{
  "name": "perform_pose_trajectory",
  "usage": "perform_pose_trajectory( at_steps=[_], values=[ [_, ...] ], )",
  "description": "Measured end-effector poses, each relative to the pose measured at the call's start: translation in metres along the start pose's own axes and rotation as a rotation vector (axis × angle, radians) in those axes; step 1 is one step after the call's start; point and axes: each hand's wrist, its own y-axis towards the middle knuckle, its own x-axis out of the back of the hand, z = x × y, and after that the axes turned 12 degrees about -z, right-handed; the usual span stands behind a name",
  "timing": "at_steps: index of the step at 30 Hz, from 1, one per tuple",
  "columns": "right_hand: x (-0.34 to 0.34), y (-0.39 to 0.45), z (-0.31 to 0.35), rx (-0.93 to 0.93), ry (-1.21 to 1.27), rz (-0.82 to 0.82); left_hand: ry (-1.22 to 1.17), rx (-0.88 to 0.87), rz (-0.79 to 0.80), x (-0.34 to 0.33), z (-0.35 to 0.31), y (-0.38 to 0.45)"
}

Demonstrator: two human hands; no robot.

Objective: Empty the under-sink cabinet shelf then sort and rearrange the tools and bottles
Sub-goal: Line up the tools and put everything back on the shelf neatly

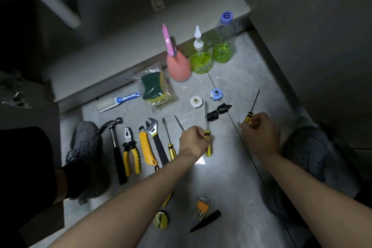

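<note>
Nearest you on the floor (231, 187) lie a tape measure (161, 220), a set of hex keys (201, 206) and a black sheath (206, 221). Farther out, your left hand (194, 140) has its fingers curled tight round a yellow screwdriver (207, 137), and your right hand (259, 132) grips a thin screwdriver (251, 109). To the left sits a row of tools: hammer (116, 147), pliers (130, 151), box cutter (147, 150), wrench (156, 139) and two more screwdrivers (168, 139). Farthest away stand a pink spray bottle (178, 66) and two green bottles (223, 42), beside a sponge pack (156, 86) and a brush (118, 101).
</note>
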Motion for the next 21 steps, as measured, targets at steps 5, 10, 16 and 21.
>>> perform_pose_trajectory(
  at_steps=[5, 10, 16, 21],
  values=[
    [-0.003, -0.017, 0.006, 0.043, -0.062, 0.148, -0.112, 0.200, -0.102, -0.005, 0.010, -0.001],
    [-0.004, -0.035, -0.006, 0.079, -0.160, 0.325, 0.010, 0.168, -0.131, -0.003, 0.018, 0.000],
    [-0.025, -0.046, 0.002, 0.066, -0.208, 0.486, -0.054, 0.149, -0.207, 0.015, 0.019, 0.007],
    [-0.047, -0.050, 0.030, 0.069, -0.293, 0.538, 0.124, 0.073, -0.242, 0.053, 0.045, 0.005]
  ],
)
